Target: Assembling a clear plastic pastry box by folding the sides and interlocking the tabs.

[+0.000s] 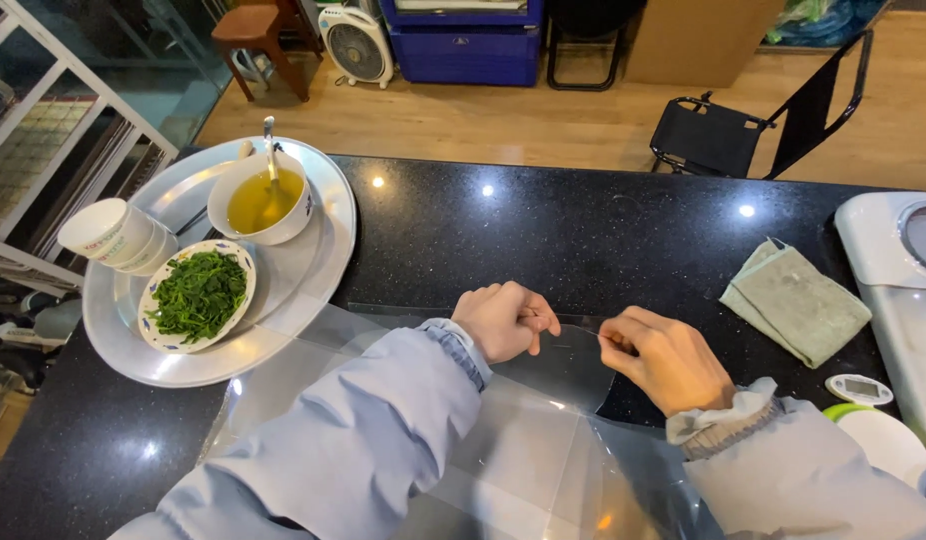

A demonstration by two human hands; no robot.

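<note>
Right there: plastic sheet between pinching hands.

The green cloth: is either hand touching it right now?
No: the green cloth lies apart to the right, while both hands pinch the clear plastic sheet.

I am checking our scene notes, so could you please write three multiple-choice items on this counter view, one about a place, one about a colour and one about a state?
1. Where does the plate of greens sit?
A. on the round metal tray
B. on the folded cloth
C. on the floor

2. What colour is the folded cloth?
A. red
B. pale green
C. black

3. What are the left hand and right hand doing?
A. resting flat and apart
B. pinching the clear plastic sheet
C. lifting the bowl

Answers: 1 A, the plate lies inside the tray's rim. 2 B, the cloth is pale green against the black counter. 3 B, both hands' fingertips close on the sheet's edge.
</note>
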